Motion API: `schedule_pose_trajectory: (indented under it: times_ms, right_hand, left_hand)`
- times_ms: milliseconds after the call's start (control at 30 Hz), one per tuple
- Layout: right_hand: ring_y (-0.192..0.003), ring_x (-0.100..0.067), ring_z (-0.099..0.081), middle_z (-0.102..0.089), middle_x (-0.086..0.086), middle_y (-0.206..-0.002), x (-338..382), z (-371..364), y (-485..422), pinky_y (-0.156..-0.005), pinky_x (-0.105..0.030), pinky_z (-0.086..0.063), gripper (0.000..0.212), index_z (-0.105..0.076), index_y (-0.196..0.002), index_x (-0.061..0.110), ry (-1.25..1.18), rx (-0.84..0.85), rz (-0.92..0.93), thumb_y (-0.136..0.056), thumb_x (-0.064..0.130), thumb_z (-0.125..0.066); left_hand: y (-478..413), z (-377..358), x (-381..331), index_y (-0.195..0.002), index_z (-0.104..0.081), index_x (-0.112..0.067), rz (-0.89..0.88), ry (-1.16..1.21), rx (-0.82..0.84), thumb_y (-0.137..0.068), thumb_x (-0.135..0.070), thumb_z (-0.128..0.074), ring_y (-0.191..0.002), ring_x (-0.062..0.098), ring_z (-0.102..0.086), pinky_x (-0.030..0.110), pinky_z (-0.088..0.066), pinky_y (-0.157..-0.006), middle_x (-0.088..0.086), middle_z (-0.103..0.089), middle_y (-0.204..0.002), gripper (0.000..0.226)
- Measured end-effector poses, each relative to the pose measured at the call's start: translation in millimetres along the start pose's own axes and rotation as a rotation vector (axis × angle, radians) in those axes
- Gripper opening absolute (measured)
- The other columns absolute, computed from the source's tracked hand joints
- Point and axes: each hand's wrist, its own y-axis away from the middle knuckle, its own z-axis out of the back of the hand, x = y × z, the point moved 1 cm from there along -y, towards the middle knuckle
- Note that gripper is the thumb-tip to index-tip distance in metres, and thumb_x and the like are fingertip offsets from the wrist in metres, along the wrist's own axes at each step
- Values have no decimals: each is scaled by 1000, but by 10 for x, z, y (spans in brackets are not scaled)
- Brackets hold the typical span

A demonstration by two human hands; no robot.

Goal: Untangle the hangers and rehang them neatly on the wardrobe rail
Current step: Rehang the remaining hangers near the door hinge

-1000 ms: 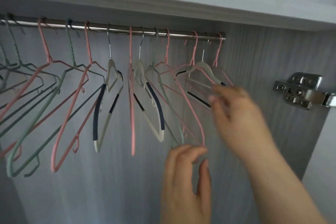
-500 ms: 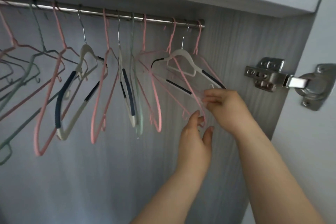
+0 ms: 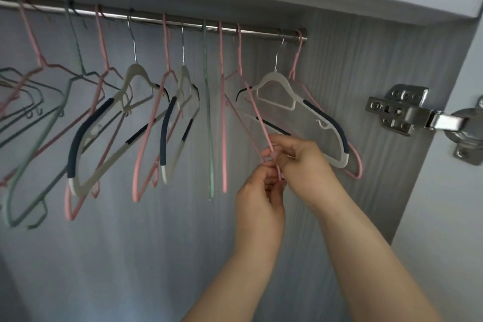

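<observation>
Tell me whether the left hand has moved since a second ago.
Yes. The left hand has risen toward the rail and now meets the right hand on the pink hanger.

Hanging along metal rail (image 3: pixel 156 19) | pink wire hangers (image 3: pixel 146 154), green wire hangers (image 3: pixel 209 112), beige-navy hangers (image 3: pixel 300 102) | tilting, overlapping, crossing near right end

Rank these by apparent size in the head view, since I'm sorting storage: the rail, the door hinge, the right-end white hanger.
1. Rail, spanning most of the frame.
2. White hanger.
3. Door hinge, though it may sit nearer the camera, so that gap is uncertain.
</observation>
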Motion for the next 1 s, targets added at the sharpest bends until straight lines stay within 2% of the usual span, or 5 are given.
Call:
schedule_pose_trajectory:
  times_ms: [167,267,500,733,1000]
  right_hand:
    - [-66,-1,-58,-61,-6,-99,46,-78,30,-46,-1,-42,37,-51,-128,4,-28,16,-8,-94,-3,-38]
    - [-77,-6,-63,-59,2,-105,83,-61,78,-63,-3,-45,38,-49,-130,11,73,2,38,-94,5,-43]
    - [-110,-23,-55,-56,-7,-120,198,396,70,-84,-12,-30,34,-59,-119,14,457,-455,331,-86,10,-55]
    - [-125,-33,-45,-47,-19,-136,93,400,-242,-97,-31,-38,49,-36,-138,6,556,-299,80,-92,17,-48]
    - [-107,-39,-57,-61,-25,-115,-25,378,-484,-83,-35,-46,24,-52,-108,1,739,-191,-58,-90,15,-45]
  left_hand:
    - [30,99,-23,-82,-54,-41,-20,-9,-21,-80,8,-52,-74,-1,-62,9,-47,-70,-15,-64,-77,49]
    - [60,126,-16,-76,-53,-37,-21,-55,-27,-81,5,-55,-70,-2,-60,4,-43,-62,-17,-62,-71,43]
    - [86,117,32,-74,-51,-29,-53,-140,-49,-85,-2,-54,-72,4,-55,7,-40,-59,-14,-56,-67,29]
    - [59,58,57,-68,-45,-39,-17,-167,-23,-86,-6,-54,-72,1,-55,6,-39,-57,-26,-59,-69,38]
    - [32,24,6,-68,-43,-36,13,-164,-32,-86,-5,-52,-69,-3,-53,7,-38,-58,-17,-53,-65,37]
